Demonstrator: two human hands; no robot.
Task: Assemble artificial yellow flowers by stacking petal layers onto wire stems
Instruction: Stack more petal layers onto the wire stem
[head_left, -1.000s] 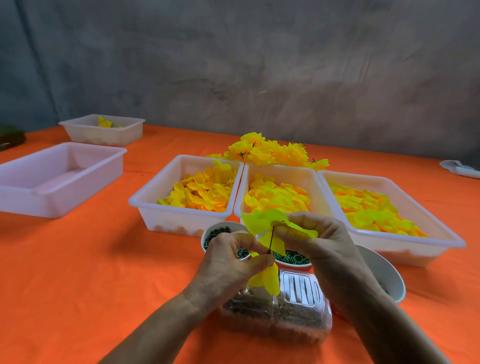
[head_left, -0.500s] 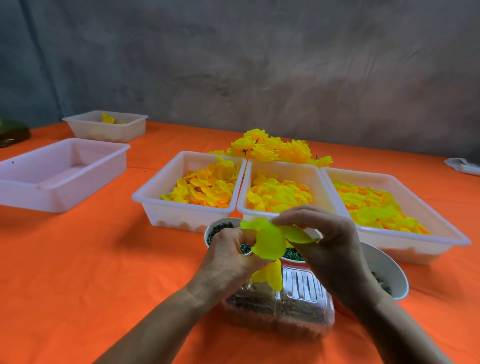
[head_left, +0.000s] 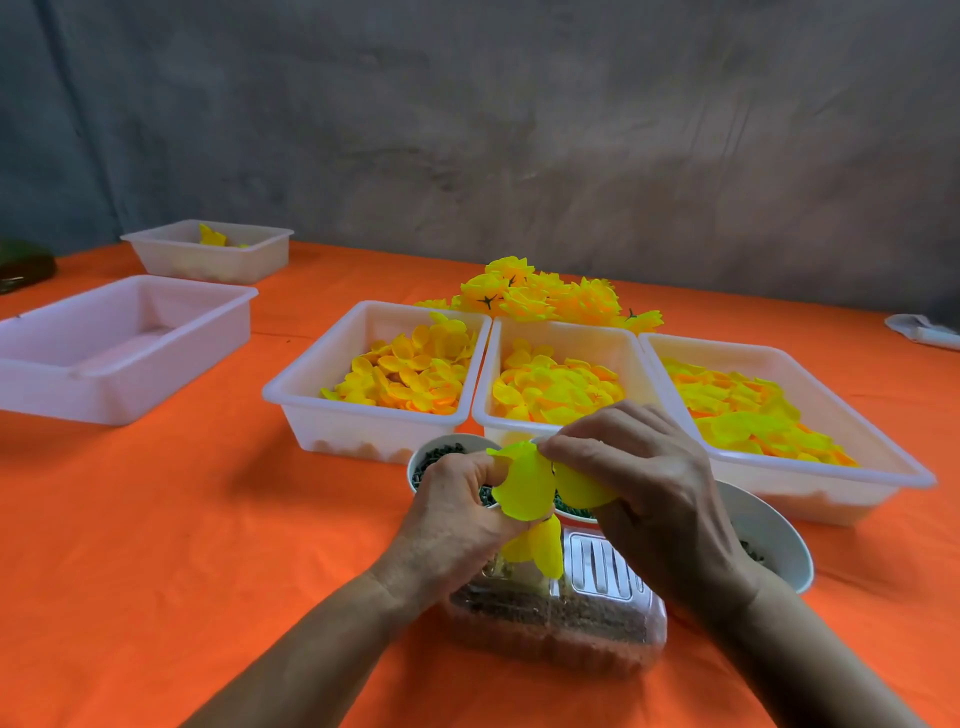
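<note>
Both hands meet over the table's near middle around a partly built yellow flower (head_left: 524, 488). My left hand (head_left: 457, 514) grips its lower part, where smaller petals (head_left: 543, 551) hang down; the wire stem is hidden between the fingers. My right hand (head_left: 639, 493) pinches the large top petal layer from above and the right. Three white trays of loose petals stand behind: left (head_left: 363, 415), middle (head_left: 571, 338), right (head_left: 810, 467). A pile of finished yellow flowers (head_left: 550, 293) lies behind the trays.
Under my hands sit a clear plastic box of brown pieces (head_left: 561, 618) and white bowls of small dark parts (head_left: 441, 454), (head_left: 774, 540). An empty white tray (head_left: 124, 343) and a smaller one (head_left: 213, 254) stand at far left. Orange cloth covers the table.
The top petal layer has slid down the stem, which showed as a dark wire a second ago and is now hidden. Both hands closed in together around the flower.
</note>
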